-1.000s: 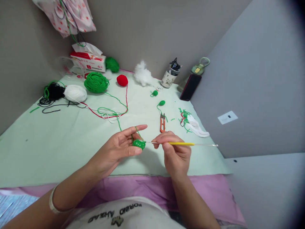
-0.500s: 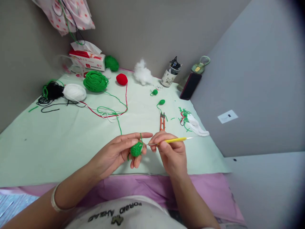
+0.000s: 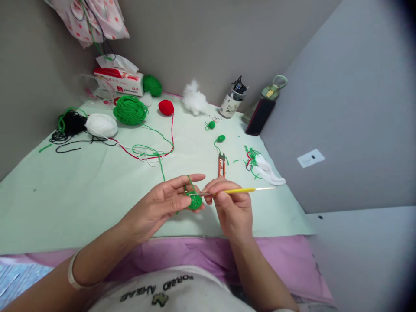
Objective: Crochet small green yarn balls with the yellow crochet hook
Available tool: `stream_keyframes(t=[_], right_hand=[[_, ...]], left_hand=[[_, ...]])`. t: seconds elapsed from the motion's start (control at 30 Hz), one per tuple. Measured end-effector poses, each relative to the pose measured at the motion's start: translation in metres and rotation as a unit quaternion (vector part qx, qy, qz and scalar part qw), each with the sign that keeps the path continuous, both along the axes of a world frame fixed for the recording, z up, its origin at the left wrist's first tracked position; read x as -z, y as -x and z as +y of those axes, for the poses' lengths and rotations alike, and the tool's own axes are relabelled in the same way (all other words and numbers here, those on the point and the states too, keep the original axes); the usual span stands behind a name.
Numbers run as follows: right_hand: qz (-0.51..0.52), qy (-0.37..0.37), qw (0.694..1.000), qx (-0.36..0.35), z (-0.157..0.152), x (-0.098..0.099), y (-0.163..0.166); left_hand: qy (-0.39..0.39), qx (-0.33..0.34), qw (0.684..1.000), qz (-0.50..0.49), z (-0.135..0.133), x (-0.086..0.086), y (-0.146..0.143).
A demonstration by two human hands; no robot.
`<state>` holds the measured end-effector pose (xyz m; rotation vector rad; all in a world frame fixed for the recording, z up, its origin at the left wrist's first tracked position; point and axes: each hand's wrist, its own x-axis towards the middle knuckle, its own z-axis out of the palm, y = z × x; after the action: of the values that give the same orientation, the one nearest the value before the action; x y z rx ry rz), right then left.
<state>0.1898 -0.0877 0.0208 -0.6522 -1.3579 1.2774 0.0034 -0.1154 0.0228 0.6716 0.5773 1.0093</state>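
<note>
Between the thumb and fingers of my left hand (image 3: 162,201) sits a small round green crochet piece (image 3: 195,201). A strand of green yarn (image 3: 190,183) runs from it over my raised index finger. My right hand (image 3: 232,206) grips a crochet hook (image 3: 240,190) with a yellow handle, held like a pen. Its thin metal shaft lies across the top of the piece, touching it; whether the tip is in a stitch I cannot tell. Just beyond my right fingers rest orange thread snips (image 3: 221,165).
Farther back lie a green yarn skein (image 3: 130,110), a white yarn ball (image 3: 101,125), a red yarn ball (image 3: 166,107) and white stuffing (image 3: 194,99). Two small green pieces (image 3: 221,138) sit mid-table. To the right are yarn scraps (image 3: 251,158), a pen cup (image 3: 230,104) and a phone (image 3: 260,117).
The green crochet piece has shifted slightly right and turned in my left fingers. The hook's shaft, earlier beside the piece, now reaches left across its top. My left index finger has risen a little.
</note>
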Motion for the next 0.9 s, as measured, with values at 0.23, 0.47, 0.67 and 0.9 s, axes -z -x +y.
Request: stream_keyframes(t=[0.23,0.47,0.67,0.9], right_hand=[[-0.118,-0.140,0.980,0.073,-0.006,0.000,0.007],[-0.087,-0.094,0.989,0.068,-0.003,0.007,0.012],[-0.083,-0.072,0.994,0.000,0.002,0.004,0.006],[0.028,0.001,0.998,-0.062,0.005,0.009,0.006]], left_hand=[[-0.017,-0.054,0.990,0.126,-0.003,-0.001,-0.003],[-0.032,-0.067,0.985,0.159,-0.003,-0.003,0.000],[-0.042,-0.071,0.981,0.178,0.002,-0.008,0.004],[-0.064,-0.067,0.973,0.213,0.002,-0.008,0.007]])
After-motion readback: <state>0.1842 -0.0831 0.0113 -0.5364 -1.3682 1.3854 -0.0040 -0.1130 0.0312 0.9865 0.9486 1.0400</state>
